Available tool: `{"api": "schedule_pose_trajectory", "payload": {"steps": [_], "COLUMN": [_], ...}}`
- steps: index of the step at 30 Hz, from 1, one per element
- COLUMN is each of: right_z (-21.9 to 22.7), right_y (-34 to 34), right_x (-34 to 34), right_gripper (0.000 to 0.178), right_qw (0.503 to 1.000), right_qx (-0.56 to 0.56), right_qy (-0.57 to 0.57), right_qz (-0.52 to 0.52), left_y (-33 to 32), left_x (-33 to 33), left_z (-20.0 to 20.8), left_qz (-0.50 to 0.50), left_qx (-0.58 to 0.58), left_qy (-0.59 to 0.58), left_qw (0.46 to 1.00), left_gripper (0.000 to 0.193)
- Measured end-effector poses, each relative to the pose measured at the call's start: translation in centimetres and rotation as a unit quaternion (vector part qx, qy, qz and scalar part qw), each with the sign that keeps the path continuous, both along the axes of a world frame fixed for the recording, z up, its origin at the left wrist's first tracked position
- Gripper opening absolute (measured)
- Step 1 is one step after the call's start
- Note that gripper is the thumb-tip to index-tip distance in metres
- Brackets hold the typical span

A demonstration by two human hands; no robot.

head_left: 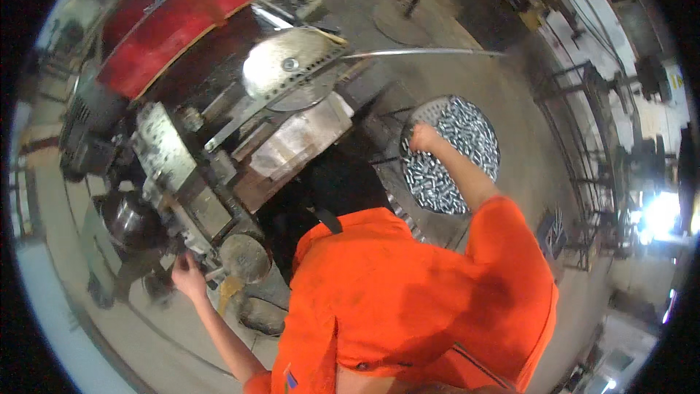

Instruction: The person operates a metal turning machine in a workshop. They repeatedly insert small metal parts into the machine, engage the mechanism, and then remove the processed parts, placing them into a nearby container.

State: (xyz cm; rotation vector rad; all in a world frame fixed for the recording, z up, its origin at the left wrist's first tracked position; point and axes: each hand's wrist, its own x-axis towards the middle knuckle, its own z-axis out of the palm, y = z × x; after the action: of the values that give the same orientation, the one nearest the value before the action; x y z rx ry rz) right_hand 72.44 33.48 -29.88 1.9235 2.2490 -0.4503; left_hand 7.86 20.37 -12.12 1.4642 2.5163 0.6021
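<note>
My right hand (424,137) reaches over the left edge of a round tray of small shiny metal cylinders (463,160). Its fingers are drawn together and point down; what they hold, if anything, is too small to make out. My left hand (188,276) is at the lower left of a metal machine (197,211), its fingers curled beside a short rod (214,274). Whatever lies between those fingers is hidden. Just right of it sits a round grey disc-shaped part (246,258) of the machine.
A perforated metal wheel (292,66) with a long bar (430,52) extends over the machine's far side. A red sheet-metal tray (175,25) stands at the far left. Below the disc lies an oval pan (262,316). Metal racks (583,146) line the right.
</note>
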Motion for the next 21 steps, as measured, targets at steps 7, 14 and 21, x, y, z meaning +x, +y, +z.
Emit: {"api": "schedule_pose_trajectory", "payload": {"steps": [7, 14, 21], "right_z": [3.4, 25.7, 32.0], "right_y": [-0.2, 0.1, -2.0], "right_x": [0.7, -23.9, -35.2], "right_gripper": [0.022, 0.051, 0.044], "right_qw": [0.959, 0.832, 0.763], "right_qx": [0.096, 0.063, 0.091], "right_qy": [0.262, 0.457, 0.427], "right_qz": [-0.053, 0.310, 0.477], "left_y": [1.0, 4.6, 3.5], "left_x": [2.6, 11.9, 11.7], "left_z": [6.7, 12.6, 11.4], "left_qz": [-0.022, -0.227, -0.208], "left_qx": [0.033, 0.126, 0.134], "left_qy": [-0.175, -0.143, -0.348], "left_qw": [0.984, 0.955, 0.904], "left_gripper": [0.023, 0.033, 0.036]}}
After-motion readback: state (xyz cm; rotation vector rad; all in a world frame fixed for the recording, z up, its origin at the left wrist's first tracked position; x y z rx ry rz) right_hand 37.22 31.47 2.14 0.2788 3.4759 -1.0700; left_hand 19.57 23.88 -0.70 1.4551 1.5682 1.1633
